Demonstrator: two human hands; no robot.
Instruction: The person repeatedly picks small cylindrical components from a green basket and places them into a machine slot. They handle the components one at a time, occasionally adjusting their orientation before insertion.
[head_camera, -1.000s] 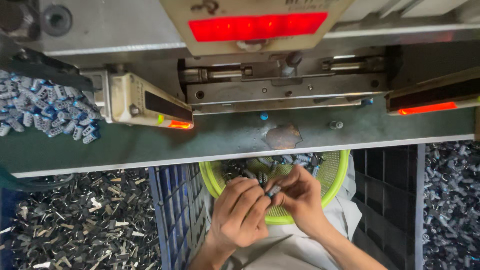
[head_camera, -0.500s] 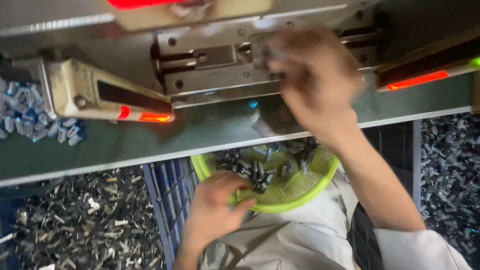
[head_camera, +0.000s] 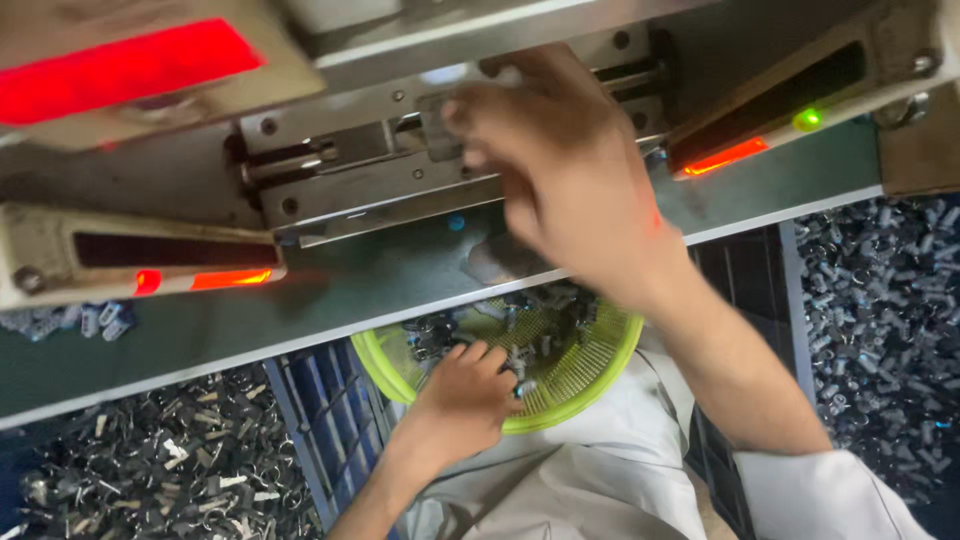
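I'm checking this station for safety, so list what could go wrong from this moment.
1. The right hand reaches into the metal fixture between the red-lit sensor bars; the fingers could get pinched if the machine cycles.
2. The left hand grips small parts in the yellow-green basket, which overhangs the lap below the bench edge; a nudge might tip it and spill parts.
3. The right hand is blurred with motion, so the part may seat badly.
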